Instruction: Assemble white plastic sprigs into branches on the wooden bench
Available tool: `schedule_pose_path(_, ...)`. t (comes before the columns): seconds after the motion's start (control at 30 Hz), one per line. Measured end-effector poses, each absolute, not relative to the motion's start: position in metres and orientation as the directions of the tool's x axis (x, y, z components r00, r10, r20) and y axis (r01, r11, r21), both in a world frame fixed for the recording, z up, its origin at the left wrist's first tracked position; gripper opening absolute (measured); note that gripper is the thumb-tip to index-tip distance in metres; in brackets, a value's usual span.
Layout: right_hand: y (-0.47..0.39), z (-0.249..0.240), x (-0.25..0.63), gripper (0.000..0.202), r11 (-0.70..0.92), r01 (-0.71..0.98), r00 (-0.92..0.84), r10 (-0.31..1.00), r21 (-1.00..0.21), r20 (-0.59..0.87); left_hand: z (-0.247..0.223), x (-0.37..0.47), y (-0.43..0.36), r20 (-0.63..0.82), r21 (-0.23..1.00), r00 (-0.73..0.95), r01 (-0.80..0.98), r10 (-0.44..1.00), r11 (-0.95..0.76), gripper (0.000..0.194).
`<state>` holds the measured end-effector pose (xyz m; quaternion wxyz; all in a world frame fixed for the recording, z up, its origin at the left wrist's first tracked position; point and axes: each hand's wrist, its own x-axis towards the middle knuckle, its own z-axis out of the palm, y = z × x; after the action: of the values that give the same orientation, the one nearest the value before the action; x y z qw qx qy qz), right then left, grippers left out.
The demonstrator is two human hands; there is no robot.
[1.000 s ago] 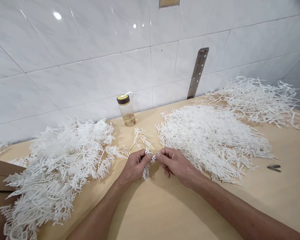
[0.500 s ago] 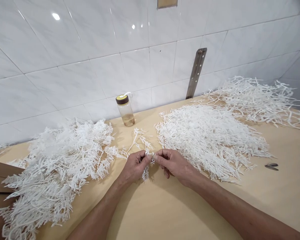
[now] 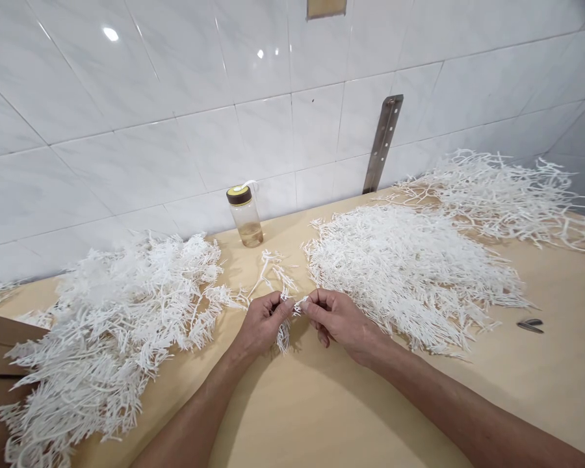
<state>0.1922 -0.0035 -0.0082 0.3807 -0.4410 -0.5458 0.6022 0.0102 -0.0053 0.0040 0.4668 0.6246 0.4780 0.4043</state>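
Observation:
Pinched in my left hand [image 3: 264, 325] is a white branching plastic sprig [image 3: 283, 335], its fine tips hanging below the fingers. My right hand [image 3: 340, 323] is closed at thumb and forefinger on a small white sprig piece [image 3: 299, 303], a short way from the left fingertips. Whether the two pieces are joined cannot be made out. Just beyond the hands, a thicker white branched stem [image 3: 266, 268] lies on the table.
A large heap of white sprigs [image 3: 127, 325] lies at left, a dense pile [image 3: 400, 266] at right, and bare white branches [image 3: 511, 195] behind it. A bottle [image 3: 246, 218] stands near the tiled wall. Small dark snips [image 3: 530, 325] lie on the wooden table [image 3: 361, 416] at right.
My fingertips have drawn slightly apart, and a small white piece now shows between them at the right fingertips. Everything else stays where it was.

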Motion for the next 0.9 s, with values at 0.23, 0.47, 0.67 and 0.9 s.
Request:
schedule_pose_path(0.23, -0.005, -0.005, 0.191, 0.031, -0.068, 0.048, -0.312, 0.947, -0.996, -0.080, 0.001, 0.009, -0.003, 0.067, 0.963, 0.235, 0.240, 0.970, -0.125, 0.047)
schedule_pose_path(0.47, -0.006, 0.000, 0.192, 0.031, -0.017, 0.121, -0.320, 0.946, -0.992, -0.055, 0.000, 0.009, -0.003, 0.063, 0.960, 0.224, 0.253, 0.973, -0.121, 0.047)
schedule_pose_path(0.67, -0.008, 0.003, 0.189, 0.022, -0.054, 0.156, -0.263, 0.960, -0.986, -0.094, 0.003, 0.011, -0.004, 0.051, 0.964, 0.223, 0.242, 0.973, -0.106, 0.047)
schedule_pose_path(0.9, -0.012, 0.006, 0.184, 0.015, 0.029, 0.170, -0.242, 0.970, -0.985, -0.013, 0.002, 0.011, -0.002, 0.038, 0.964, 0.158, 0.252, 0.987, -0.078, 0.045)
